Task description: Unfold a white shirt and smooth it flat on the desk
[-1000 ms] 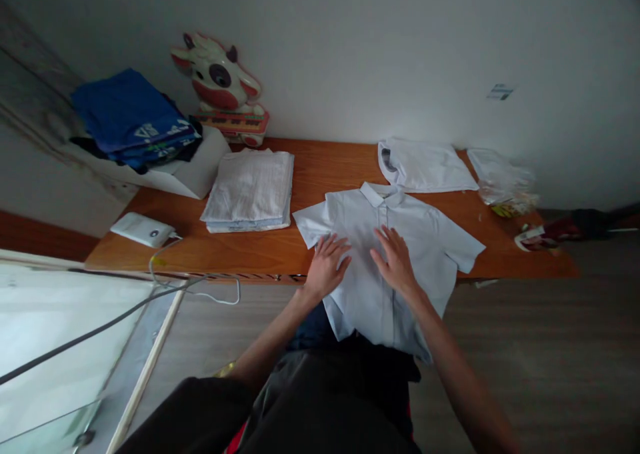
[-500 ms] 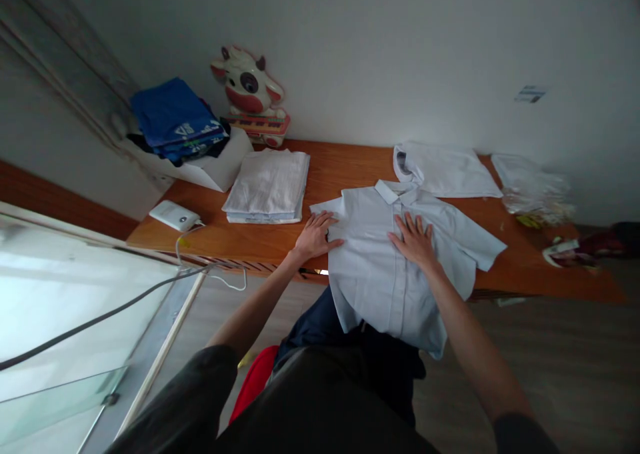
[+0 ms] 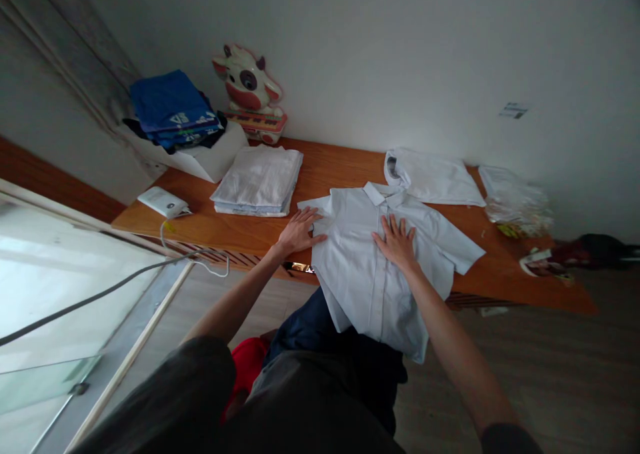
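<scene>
A white short-sleeved button-up shirt (image 3: 350,247) lies spread front side up on the wooden bench, its collar toward the wall and its lower hem hanging over the front edge toward my legs. My left hand (image 3: 300,231) rests with fingers stretched out at the sleeve and side on the shirt's left. Flat on the chest beside the button strip lies my right hand (image 3: 397,243), fingers spread. Behind the collar is another white garment (image 3: 440,177), lying folded. A stack of folded white clothes (image 3: 257,181) sits to the left of the shirt.
Blue folded clothes (image 3: 173,107) top a white box (image 3: 220,154) at the back left, beside a cow-shaped toy keyboard (image 3: 253,94). A white power bank (image 3: 164,203) with a cable lies near the left end. Clear plastic packaging (image 3: 520,204) and a dark red item (image 3: 555,257) are at right.
The camera view has shifted slightly, so the bench and its things appear farther left. Both hands stay in about the same places on the shirt.
</scene>
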The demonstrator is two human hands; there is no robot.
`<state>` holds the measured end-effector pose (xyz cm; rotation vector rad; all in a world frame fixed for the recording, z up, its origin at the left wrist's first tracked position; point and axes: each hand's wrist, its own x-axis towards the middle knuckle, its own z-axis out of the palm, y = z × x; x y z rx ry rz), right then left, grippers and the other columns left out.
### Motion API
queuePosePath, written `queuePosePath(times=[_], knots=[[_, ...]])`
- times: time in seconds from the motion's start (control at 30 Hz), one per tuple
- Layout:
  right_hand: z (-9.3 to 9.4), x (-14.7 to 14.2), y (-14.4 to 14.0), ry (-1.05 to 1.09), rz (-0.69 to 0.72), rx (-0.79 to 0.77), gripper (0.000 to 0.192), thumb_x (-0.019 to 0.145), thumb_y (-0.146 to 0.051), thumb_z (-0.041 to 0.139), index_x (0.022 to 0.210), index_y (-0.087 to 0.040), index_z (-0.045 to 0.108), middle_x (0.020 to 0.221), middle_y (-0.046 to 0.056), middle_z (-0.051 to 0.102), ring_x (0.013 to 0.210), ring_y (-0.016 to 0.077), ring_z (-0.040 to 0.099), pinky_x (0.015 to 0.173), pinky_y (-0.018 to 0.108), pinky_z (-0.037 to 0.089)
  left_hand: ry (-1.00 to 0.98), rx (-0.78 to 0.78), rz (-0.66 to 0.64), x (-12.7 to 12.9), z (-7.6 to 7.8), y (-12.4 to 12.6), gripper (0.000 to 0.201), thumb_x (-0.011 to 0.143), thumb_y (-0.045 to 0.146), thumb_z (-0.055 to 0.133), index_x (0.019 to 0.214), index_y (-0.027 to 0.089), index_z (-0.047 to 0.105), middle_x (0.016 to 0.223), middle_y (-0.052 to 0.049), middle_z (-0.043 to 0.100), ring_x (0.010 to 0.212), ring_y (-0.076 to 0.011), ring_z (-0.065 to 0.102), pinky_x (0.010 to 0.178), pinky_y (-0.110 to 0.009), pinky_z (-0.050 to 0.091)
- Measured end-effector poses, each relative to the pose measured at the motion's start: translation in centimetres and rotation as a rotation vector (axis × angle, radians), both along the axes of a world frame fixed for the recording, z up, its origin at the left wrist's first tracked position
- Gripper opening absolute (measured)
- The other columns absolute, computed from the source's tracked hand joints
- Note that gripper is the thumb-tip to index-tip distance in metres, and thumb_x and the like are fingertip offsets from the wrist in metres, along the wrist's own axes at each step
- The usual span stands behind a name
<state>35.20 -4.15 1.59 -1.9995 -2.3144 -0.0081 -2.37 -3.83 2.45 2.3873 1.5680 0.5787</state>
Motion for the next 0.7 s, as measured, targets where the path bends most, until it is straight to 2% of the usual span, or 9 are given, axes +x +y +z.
queuePosePath(times=[0.17, 0.4, 0.5, 0.57, 0.63, 0.7], knots=[[-0.5, 0.1, 0.2, -0.025, 0.001, 0.026, 0.081, 0.110, -0.068, 0.023, 0.178, -0.024, 0.020, 0.184, 0.013, 0.017, 0.167, 0.0469, 0.016, 0.128, 0.077, 0.014, -0.067, 0.011, -0.017, -0.5, 0.3, 0.0, 0.056, 0.102, 0.057, 0.063, 0.147, 0.024, 0.066, 0.168, -0.008, 0.054, 0.164, -0.0313, 0.037, 0.138, -0.055, 0.026], [-1.7, 0.5, 0.8, 0.042, -0.008, 0.027, 0.081, 0.108, -0.071, 0.028, 0.177, -0.030, 0.022, 0.184, 0.009, 0.020, 0.167, 0.0475, 0.017, 0.128, 0.080, 0.015, -0.179, 0.047, -0.127, -1.2, 0.1, 0.4, 0.028, 0.105, 0.037, 0.059, 0.126, 0.027, 0.076, 0.147, -0.006, 0.073, 0.148, -0.0267, 0.058, 0.134, -0.055, 0.034], [-2.1, 0.7, 0.8, 0.093, -0.009, 0.009, 0.084, 0.106, -0.074, 0.033, 0.177, -0.032, 0.024, 0.184, 0.006, 0.019, 0.168, 0.0479, 0.014, 0.129, 0.082, 0.011, -0.200, 0.076, -0.175, -1.2, -0.2, 0.1, 0.024, 0.103, 0.039, 0.065, 0.118, 0.026, 0.078, 0.141, -0.006, 0.076, 0.143, -0.0273, 0.063, 0.132, -0.053, 0.038], [-2.0, 1.1, 0.9, 0.161, -0.013, -0.042, 0.083, 0.104, -0.075, 0.037, 0.175, -0.034, 0.028, 0.184, 0.004, 0.022, 0.169, 0.0471, 0.014, 0.130, 0.081, 0.010, -0.215, 0.079, -0.162, -1.2, -0.1, -0.1, 0.025, 0.103, 0.046, 0.066, 0.111, 0.026, 0.079, 0.137, -0.007, 0.077, 0.138, -0.0284, 0.066, 0.126, -0.050, 0.045], [-1.6, 2.5, 1.2, 0.286, -0.008, -0.049, 0.075, 0.106, -0.070, 0.037, 0.172, -0.036, 0.037, 0.181, 0.003, 0.030, 0.168, 0.0428, 0.022, 0.132, 0.076, 0.017, -0.219, 0.061, -0.118, -1.2, 0.3, 0.3, 0.031, 0.106, 0.050, 0.061, 0.105, 0.026, 0.080, 0.128, -0.007, 0.080, 0.127, -0.0285, 0.071, 0.117, -0.046, 0.053], [-1.0, 5.1, 1.5, 0.418, -0.011, 0.060, 0.065, 0.108, -0.060, 0.037, 0.166, -0.034, 0.048, 0.175, 0.005, 0.043, 0.162, 0.0374, 0.038, 0.133, 0.065, 0.030, -0.192, 0.045, -0.052, -1.0, 0.9, 1.4, 0.035, 0.109, 0.049, 0.054, 0.103, 0.025, 0.080, 0.118, -0.008, 0.082, 0.116, -0.0282, 0.074, 0.110, -0.044, 0.056]])
